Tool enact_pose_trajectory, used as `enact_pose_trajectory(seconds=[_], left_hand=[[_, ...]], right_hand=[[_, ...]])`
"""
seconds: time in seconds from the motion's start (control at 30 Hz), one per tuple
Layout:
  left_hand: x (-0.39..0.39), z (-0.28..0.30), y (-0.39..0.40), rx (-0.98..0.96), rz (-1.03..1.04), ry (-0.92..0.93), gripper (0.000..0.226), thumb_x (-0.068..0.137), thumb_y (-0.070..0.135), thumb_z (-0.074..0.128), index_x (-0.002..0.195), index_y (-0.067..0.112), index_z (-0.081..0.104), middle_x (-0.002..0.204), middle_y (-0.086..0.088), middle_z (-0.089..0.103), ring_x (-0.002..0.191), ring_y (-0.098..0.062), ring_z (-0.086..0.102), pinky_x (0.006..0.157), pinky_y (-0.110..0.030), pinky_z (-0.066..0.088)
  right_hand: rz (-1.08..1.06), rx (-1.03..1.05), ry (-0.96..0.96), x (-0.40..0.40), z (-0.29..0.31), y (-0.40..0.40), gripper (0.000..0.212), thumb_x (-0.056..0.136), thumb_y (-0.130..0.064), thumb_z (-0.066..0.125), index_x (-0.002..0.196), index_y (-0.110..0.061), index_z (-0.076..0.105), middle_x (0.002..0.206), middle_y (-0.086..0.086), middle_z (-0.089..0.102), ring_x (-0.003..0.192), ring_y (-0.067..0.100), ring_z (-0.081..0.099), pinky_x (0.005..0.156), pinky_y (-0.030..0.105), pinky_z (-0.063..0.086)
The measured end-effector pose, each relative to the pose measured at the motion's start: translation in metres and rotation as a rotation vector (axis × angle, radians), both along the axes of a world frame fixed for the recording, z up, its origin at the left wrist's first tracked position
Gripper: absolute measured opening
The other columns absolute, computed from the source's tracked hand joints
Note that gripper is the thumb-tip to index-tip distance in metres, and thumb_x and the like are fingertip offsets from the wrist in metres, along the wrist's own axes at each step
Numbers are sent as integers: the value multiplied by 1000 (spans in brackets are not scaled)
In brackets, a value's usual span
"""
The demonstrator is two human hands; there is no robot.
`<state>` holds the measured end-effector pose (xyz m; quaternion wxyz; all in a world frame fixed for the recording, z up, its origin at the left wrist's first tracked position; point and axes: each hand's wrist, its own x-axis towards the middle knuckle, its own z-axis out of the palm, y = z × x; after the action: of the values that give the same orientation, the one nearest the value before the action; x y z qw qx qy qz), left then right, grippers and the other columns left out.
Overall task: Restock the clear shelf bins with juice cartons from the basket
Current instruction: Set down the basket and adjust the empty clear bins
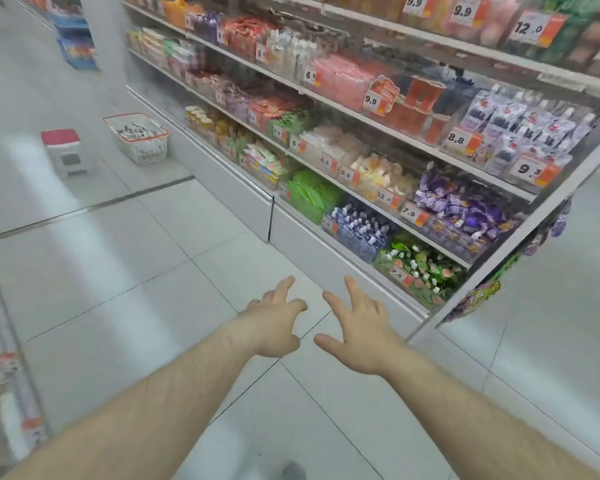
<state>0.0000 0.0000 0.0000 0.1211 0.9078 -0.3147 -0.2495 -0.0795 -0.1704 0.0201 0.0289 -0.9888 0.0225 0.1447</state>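
Both hands, left [276, 322] and right [359, 332], grip nothing, fingers spread; the basket [137, 138], seemingly stocked, sits well apart.

Basket [136, 138] contents too small and blurred to identify — far shelf bins [174, 46] likewise smeared.

A single head-worn wide-angle view looks forward and down an aisle, tilted. Near, both forearms reach over the tiled floor [174, 237]; the stocked shelf unit [378, 140] runs along the right, and the basket [137, 137] sits far left.
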Motion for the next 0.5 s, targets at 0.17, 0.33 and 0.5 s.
enact_pose_trajectory(seconds=[0.17,0.33,0.5], left_hand=[[89,-26,-13,75,45,3,61,89,30,52,145,35,30,159,10,-21,142,-37,19,104,-46,38],[196,-36,-28,143,93,15,60,89,29,52,145,33,30,160,9,-17,141,-38,20,103,-48,38],[301,-38,-22,165,153,36,59,87,30,52,142,36,33,158,12,-9,134,-38,30,97,-47,43]], right_hand=[[14,23,-11,92,-28,-18,78,95,-65,36,157,-27,7,162,14,-16,146,34,13,116,43,11],[44,64,42,212,-45,-38,78,96,-64,35,157,-25,7,162,16,-13,146,34,13,117,44,11],[74,114,75,327,-44,-34,76,97,-61,37,157,-23,8,162,16,-12,147,35,11,118,44,10]])
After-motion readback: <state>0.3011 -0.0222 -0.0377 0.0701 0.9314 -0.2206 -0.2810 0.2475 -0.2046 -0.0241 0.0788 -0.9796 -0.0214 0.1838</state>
